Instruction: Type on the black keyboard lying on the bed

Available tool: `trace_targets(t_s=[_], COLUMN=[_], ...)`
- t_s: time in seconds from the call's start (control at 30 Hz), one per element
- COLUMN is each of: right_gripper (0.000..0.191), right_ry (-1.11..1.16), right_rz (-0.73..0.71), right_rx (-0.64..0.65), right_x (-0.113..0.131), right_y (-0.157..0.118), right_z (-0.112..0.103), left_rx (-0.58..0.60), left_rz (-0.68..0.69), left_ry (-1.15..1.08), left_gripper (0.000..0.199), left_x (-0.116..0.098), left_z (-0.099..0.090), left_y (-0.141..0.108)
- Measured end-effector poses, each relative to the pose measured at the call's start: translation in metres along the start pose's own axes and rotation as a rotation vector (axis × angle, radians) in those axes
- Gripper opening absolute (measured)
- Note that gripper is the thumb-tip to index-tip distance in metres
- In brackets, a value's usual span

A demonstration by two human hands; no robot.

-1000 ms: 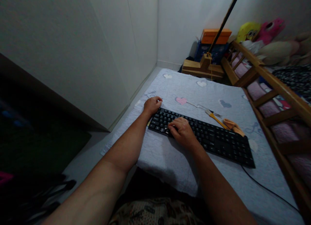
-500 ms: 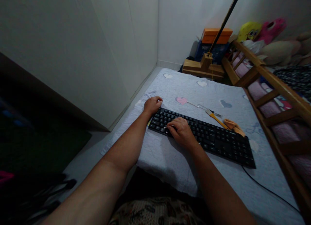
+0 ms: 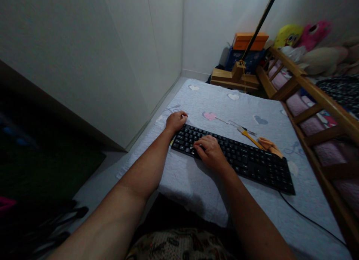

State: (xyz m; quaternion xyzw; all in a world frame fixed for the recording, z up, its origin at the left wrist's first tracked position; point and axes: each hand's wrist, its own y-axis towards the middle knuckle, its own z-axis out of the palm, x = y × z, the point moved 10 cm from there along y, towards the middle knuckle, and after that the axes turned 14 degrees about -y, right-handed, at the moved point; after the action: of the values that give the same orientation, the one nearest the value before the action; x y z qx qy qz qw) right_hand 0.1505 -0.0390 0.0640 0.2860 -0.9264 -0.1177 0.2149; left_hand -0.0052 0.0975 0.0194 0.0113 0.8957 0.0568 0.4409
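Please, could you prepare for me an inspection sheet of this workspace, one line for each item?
Surface: pale cover with heart print.
Job's things: keyboard, lying keys up; pale item, too small to identify.
Clutter: brush, thin stick and orange fabric, all beyond the keyboard.
Hands: left hand at the keyboard's far left corner; right hand over the keys, pinching the pale item.
Cables: black cable, running off rightward.
Surroundings: wooden rail and plush toys, right; orange box, behind.
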Motion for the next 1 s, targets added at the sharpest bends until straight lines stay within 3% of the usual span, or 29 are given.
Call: trace_targets(t_s=[1.0], right_gripper=[0.018], right_ry=[-0.049], right_rz=[0.087], right_rx=[-0.015], right_x=[-0.016], right_y=[-0.002], right_z=[-0.002], left_rx=[0.003], left_rz=[0.001], left_ry=[-0.011], left_gripper=[0.032], left_x=[-0.001], left_z=[-0.001], left_y=[-0.001])
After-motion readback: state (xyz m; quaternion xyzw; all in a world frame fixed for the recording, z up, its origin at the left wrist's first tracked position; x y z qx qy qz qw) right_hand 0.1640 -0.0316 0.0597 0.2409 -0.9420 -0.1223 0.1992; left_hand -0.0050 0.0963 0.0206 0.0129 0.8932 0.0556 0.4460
